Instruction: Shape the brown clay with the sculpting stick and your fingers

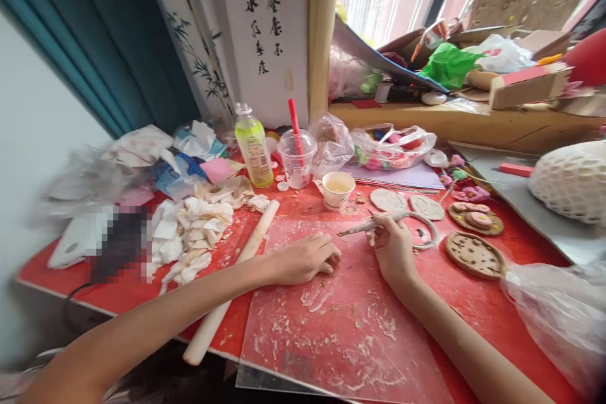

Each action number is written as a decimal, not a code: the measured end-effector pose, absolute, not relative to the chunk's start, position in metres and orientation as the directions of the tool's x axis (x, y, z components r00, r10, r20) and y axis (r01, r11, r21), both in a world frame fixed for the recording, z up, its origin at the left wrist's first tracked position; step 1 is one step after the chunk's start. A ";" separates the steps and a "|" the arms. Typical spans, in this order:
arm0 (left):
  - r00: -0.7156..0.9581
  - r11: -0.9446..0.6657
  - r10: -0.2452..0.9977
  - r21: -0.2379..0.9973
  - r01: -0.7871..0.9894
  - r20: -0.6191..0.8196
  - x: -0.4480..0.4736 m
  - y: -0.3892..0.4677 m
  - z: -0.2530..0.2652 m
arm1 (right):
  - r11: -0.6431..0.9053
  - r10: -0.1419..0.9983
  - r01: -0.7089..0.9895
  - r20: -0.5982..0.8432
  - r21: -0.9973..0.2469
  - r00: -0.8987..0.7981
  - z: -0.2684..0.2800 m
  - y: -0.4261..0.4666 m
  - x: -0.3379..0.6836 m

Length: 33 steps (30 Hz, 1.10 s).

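Observation:
My left hand [303, 260] rests on the clear plastic board [303, 328], its fingers curled and closed; nothing shows in them. Pinched in my right hand [391, 249] is a thin brush [357, 227] with a dark tip and clay-smeared handle, pointing left above the board. A grey clay ring [433, 233] lies just beyond that hand, partly hidden by it. Farther back sit two flat pale clay pieces, one [388, 200] beside the other [426, 207]. To the right are a brown spotted clay disc [475, 255] and a disc with pink pieces [476, 218]. Clay scraps dot the board.
A rolling pin [231, 284] lies left of the board, near crumpled tissues [194, 227]. Behind stand a paper cup [338, 190] of liquid, a plastic cup [297, 161] with a red straw and a green drink bottle [254, 148]. A plastic bag [563, 315] sits at right.

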State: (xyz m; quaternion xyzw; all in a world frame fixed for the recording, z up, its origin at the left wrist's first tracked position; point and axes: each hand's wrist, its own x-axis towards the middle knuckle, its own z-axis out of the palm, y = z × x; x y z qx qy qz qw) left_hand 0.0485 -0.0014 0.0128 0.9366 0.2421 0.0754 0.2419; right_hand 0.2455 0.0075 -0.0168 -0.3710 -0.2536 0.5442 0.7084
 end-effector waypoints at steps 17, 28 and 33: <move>0.743 -0.744 0.668 0.053 0.666 0.038 0.039 -0.020 -0.009 | 0.139 0.964 -0.655 -0.049 -0.743 0.260 -0.021 0.012 0.235; 0.858 -0.770 0.499 0.393 0.502 -0.119 0.017 0.003 0.033 | 0.149 0.966 -0.655 -0.032 -0.741 0.256 -0.024 0.017 0.239; 0.923 -0.885 0.341 0.269 0.380 -0.179 0.011 0.028 0.041 | 0.144 0.967 -0.669 -0.041 -0.729 0.253 -0.026 0.019 0.239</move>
